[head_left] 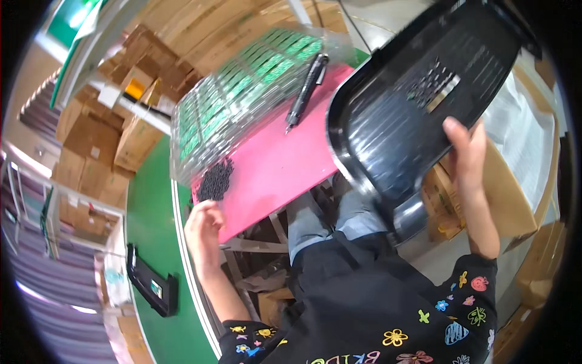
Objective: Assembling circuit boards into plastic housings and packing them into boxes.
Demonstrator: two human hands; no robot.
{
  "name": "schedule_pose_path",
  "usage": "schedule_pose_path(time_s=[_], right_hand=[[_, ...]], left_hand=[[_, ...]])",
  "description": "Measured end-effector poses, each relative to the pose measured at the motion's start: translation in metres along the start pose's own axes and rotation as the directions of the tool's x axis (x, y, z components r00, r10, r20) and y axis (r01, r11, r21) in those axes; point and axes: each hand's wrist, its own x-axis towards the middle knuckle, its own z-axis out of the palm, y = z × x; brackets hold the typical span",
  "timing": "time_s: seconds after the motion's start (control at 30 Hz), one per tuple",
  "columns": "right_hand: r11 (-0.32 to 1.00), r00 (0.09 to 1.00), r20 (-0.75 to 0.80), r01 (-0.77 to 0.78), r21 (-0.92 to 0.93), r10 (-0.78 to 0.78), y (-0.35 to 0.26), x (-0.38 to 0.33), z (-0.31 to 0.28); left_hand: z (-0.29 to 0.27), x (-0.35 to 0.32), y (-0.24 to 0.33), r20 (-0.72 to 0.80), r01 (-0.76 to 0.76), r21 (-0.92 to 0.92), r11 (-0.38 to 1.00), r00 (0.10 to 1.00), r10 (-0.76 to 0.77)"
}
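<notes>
Our right hand point(465, 151) gripped the black tray point(394, 133), slanting lengthwise away rightward; our curled left hand point(204, 229), contents unclear, was nearer the dark pile point(215, 180) just beyond.

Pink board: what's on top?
Black pieces piled at left; a black tool over it, contact unclear. Clear trays of green pieces overlap its far side; beneath them and behind the black tray is hidden.
</notes>
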Motion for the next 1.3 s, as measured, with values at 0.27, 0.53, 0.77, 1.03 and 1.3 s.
schedule_pose_path(time_s=[0.27,0.53,0.77,1.03,1.3], right_hand=[[0.908,0.861,0.407,-0.391,0.151,0.303,0.056,-0.094,0.095],[0.653,0.446,0.595,-0.736,-0.182,0.669,0.078,-0.104,0.107],[0.538,0.263,0.516,-0.673,-0.508,0.816,0.095,-0.056,0.128],[0.772,0.259,0.909,0.482,-0.415,0.328,0.042,0.033,0.224],[0.154,0.356,0.923,0.913,-0.377,0.143,0.178,0.171,0.365]], left_hand=[[0.080,0.014,-0.002,0.090,0.023,0.621,0.784,0.991,-0.101],[0.033,0.024,-0.033,-0.017,0.043,0.616,0.786,0.999,-0.042],[0.022,0.040,-0.052,-0.166,0.005,0.601,0.799,0.979,0.118],[0.002,0.059,-0.053,-0.254,0.095,0.802,0.589,0.948,0.192],[0.008,0.087,-0.067,-0.060,-0.087,0.898,0.432,0.947,0.316]])
